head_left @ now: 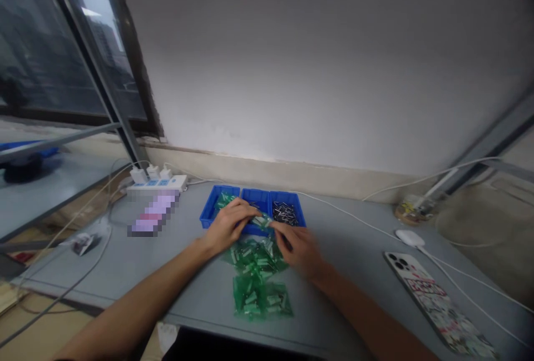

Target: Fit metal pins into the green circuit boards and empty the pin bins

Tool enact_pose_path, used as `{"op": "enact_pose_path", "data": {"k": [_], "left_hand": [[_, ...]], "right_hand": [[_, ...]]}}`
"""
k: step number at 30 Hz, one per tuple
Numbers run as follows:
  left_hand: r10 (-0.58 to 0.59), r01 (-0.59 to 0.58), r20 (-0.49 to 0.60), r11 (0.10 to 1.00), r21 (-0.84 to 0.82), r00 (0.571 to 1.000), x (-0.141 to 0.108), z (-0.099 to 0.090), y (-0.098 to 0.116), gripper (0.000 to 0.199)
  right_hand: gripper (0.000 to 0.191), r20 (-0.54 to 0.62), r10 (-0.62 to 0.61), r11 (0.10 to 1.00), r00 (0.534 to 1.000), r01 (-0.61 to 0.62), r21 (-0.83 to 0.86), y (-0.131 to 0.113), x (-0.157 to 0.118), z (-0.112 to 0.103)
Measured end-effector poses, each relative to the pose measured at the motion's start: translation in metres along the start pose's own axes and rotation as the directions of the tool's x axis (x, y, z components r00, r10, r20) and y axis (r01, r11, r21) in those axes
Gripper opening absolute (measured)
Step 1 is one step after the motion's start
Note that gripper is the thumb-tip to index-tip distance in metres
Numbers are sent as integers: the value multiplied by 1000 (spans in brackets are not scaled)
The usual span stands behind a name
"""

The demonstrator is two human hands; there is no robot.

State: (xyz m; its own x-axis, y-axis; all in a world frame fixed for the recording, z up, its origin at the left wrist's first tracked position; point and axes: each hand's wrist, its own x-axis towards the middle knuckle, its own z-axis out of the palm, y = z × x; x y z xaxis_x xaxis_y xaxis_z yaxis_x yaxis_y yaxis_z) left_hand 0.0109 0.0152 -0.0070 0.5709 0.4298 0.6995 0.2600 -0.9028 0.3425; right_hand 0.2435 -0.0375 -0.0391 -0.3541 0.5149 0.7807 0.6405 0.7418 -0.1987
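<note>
Between my two hands, above the front of the blue bins, is a small green plastic bag (262, 219) with pale pieces in it. My left hand (227, 224) pinches its left side, and the fingers of my right hand (298, 244) close on its right side. Just below lie several more green bags (254, 261) of light-coloured parts, heaped on the table. The left blue bin (207, 216) holds green bags, and the right blue bin (301, 217) holds small dark metal pins (284, 213). My hand partly hides the middle blue bin (256, 197).
A grey table (346, 238) stands against the wall. A white power strip (177, 183) and a pixelated phone-like object (154, 213) are on the left. To the right are a patterned phone (438, 300), a white charger (410, 238), a round container (413, 211) and loose white cables.
</note>
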Motion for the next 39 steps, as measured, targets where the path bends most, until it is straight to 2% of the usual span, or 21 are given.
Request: {"op": "enact_pose_path", "data": {"k": [4,8,11,14,16,18,21,24,27,32,33,35,37,39], "left_hand": [[45,-46,31,999,24,999,0,1,-1,21],[82,-84,43,996,39,996,3,-2,3,15],[80,-81,22,997,14,997,4,-2,6,12],[60,-60,3,998,-28,998,4,-1,8,8],[34,-34,-17,998,-43,999,4,-1,9,5],[11,-12,-20,999,-53,1000,3,0,10,4],[19,-18,9,999,-44,1000,1,1,8,10],[27,-27,14,999,-18,1000,0,1,5,18],[14,-14,3,1000,4,1000,-1,0,4,17],[39,-39,-12,998,50,999,2,-2,7,14],[10,-6,-52,997,83,999,2,-3,6,14],[-110,141,-189,976,164,976,3,-9,1,17],[-232,318,-332,919,233,914,4,-18,-9,21],[-279,413,-383,848,332,881,3,-30,-23,25]], "right_hand": [[23,-103,73,997,992,-70,34,1,4,-9],[15,-82,81,996,993,-77,47,0,8,-17],[11,-73,99,994,992,-95,63,-1,7,-14],[7,-80,197,977,977,-188,103,-1,3,-7],[10,-119,289,955,950,-278,102,0,0,-2],[13,-134,327,944,935,-317,93,0,-1,-2],[8,-82,297,953,951,-289,93,-2,0,-6],[15,-44,258,964,965,-253,81,-5,3,-12],[21,-33,200,978,979,-197,60,-5,4,-13],[17,-23,165,985,986,-164,47,-1,2,-7],[18,-14,165,985,986,-164,51,-1,1,-6],[21,3,176,983,984,-176,52,-1,0,-6],[22,27,181,983,983,-182,33,-1,0,-7],[21,71,160,987,985,-161,3,-2,1,-8]]}}
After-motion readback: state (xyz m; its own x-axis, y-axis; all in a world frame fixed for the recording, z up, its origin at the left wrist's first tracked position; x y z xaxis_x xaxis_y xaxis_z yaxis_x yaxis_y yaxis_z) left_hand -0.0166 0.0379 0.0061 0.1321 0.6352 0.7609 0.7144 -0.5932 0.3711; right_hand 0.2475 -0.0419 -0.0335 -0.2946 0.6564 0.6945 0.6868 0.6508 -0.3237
